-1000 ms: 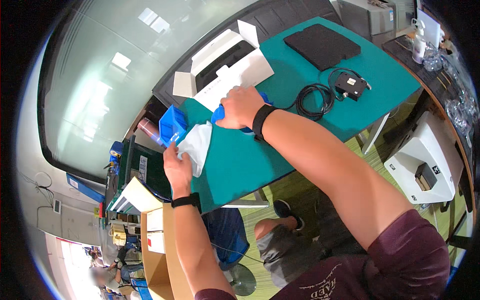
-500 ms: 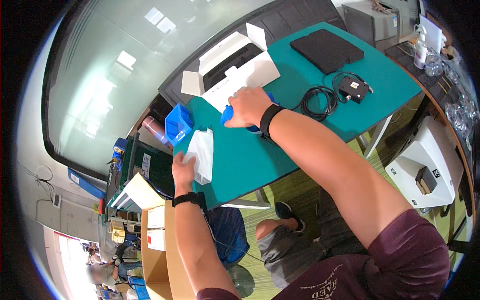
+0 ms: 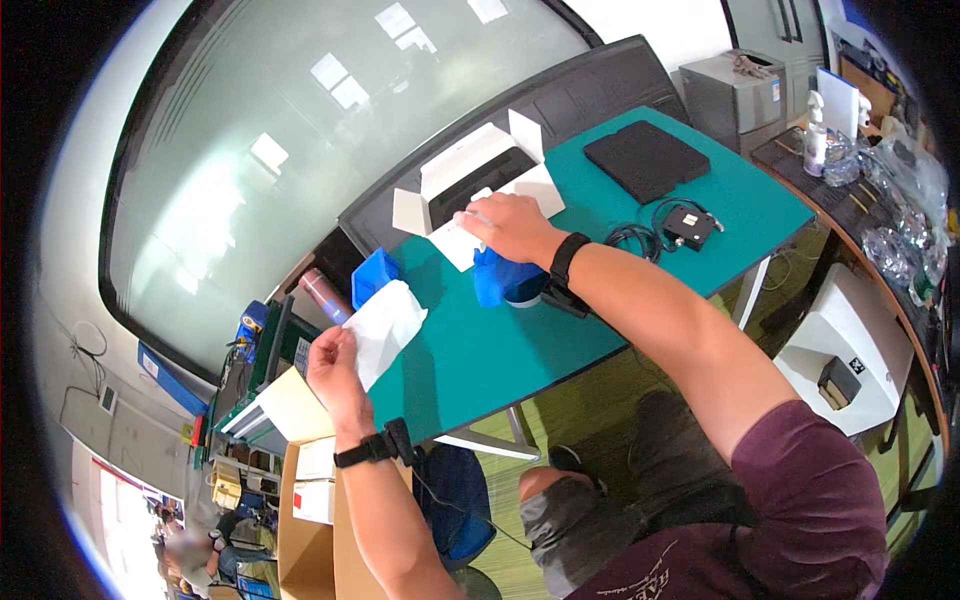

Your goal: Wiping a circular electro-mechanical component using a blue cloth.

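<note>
My left hand [image 3: 335,368] is at the near left corner of the green table [image 3: 620,290], and its fingers are closed together on the edge of a white cloth [image 3: 385,330] — the cloth hangs partly over the table edge and partly lies on the green top. Just beyond the cloth, at the far left, stands a small blue bin [image 3: 373,277], and beside it a dark reddish cylinder [image 3: 325,293]. My right hand [image 3: 515,228] reaches further over the table, palm down, fingers bent and resting on a white sheet [image 3: 470,235] that lies in front of an open white box [image 3: 468,180]. Whether the fingers really pinch the sheet or only press on it, I cannot tell. Directly near my right wrist, under it, there is a blue object [image 3: 505,280] on the table — my arm hides part of it. More to the right lie a coiled black cable [image 3: 640,235] with a small black device [image 3: 690,226], and at the far right a flat black pad [image 3: 645,158].
</note>
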`<action>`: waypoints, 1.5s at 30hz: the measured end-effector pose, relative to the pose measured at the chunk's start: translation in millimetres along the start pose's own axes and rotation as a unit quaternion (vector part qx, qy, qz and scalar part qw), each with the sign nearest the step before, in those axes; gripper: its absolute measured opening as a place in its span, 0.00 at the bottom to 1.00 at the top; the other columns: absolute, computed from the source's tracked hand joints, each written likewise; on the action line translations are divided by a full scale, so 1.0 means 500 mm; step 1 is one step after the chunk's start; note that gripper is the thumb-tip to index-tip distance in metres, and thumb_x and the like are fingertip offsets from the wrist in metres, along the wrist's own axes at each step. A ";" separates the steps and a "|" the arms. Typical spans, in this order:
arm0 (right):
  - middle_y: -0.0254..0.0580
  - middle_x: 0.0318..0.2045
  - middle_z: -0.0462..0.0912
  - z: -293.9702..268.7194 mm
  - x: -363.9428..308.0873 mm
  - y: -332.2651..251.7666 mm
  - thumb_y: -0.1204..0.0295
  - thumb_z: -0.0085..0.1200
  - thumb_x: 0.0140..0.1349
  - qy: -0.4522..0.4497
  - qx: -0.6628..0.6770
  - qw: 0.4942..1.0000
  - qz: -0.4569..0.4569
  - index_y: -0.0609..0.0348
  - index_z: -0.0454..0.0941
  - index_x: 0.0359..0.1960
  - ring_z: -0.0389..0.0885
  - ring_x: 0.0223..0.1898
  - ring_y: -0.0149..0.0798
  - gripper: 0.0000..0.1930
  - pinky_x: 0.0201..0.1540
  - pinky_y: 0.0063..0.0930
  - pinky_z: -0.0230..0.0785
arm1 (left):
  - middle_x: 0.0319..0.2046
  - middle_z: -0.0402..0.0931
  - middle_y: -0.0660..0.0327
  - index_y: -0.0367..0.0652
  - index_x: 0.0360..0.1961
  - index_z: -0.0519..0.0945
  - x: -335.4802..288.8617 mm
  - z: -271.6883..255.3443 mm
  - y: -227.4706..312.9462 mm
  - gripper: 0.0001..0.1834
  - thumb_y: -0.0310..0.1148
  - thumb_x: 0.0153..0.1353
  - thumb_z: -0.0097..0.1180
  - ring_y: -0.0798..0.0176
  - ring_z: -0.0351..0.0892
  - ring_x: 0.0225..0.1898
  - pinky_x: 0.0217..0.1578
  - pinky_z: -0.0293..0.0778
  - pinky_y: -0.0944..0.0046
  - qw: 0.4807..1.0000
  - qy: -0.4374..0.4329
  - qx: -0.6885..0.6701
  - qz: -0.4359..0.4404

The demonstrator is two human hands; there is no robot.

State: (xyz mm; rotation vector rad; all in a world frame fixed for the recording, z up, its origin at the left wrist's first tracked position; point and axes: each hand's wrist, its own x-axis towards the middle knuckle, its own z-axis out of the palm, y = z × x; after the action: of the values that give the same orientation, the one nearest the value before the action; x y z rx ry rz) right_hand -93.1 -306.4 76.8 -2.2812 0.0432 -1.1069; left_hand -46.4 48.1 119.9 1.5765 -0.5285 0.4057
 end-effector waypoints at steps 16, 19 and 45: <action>0.47 0.36 0.84 -0.089 -0.281 -0.241 0.57 0.60 0.70 -0.140 0.435 0.869 0.188 0.67 0.80 0.44 0.86 0.30 0.36 0.20 0.34 0.34 0.79 | 0.42 0.85 0.63 0.41 0.47 0.81 -0.231 0.041 0.121 0.10 0.18 0.68 0.61 0.71 0.83 0.42 0.47 0.79 0.74 0.955 -0.023 -0.287 -0.072; 0.41 0.34 0.83 -0.085 -0.312 -0.225 0.65 0.58 0.72 -0.109 0.506 0.834 0.191 0.67 0.79 0.47 0.82 0.32 0.30 0.14 0.35 0.29 0.79 | 0.42 0.85 0.63 0.41 0.47 0.81 -0.272 0.042 0.100 0.09 0.18 0.68 0.61 0.72 0.83 0.43 0.46 0.79 0.76 0.962 -0.005 -0.261 -0.083; 0.47 0.46 0.88 -0.205 -0.407 -0.340 0.69 0.59 0.70 -0.029 0.262 0.951 -0.160 0.57 0.88 0.47 0.87 0.45 0.49 0.10 0.46 0.39 0.81 | 0.56 0.81 0.47 0.35 0.53 0.82 -0.423 -0.007 0.205 0.14 0.23 0.68 0.65 0.56 0.76 0.64 0.66 0.68 0.59 0.983 -0.173 -0.018 -0.063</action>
State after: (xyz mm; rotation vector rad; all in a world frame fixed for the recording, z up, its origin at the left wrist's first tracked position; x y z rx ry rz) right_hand -338.0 -161.5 71.2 -1.8697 -0.5938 -1.0500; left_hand -278.6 67.3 87.8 1.6449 -0.6922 0.0238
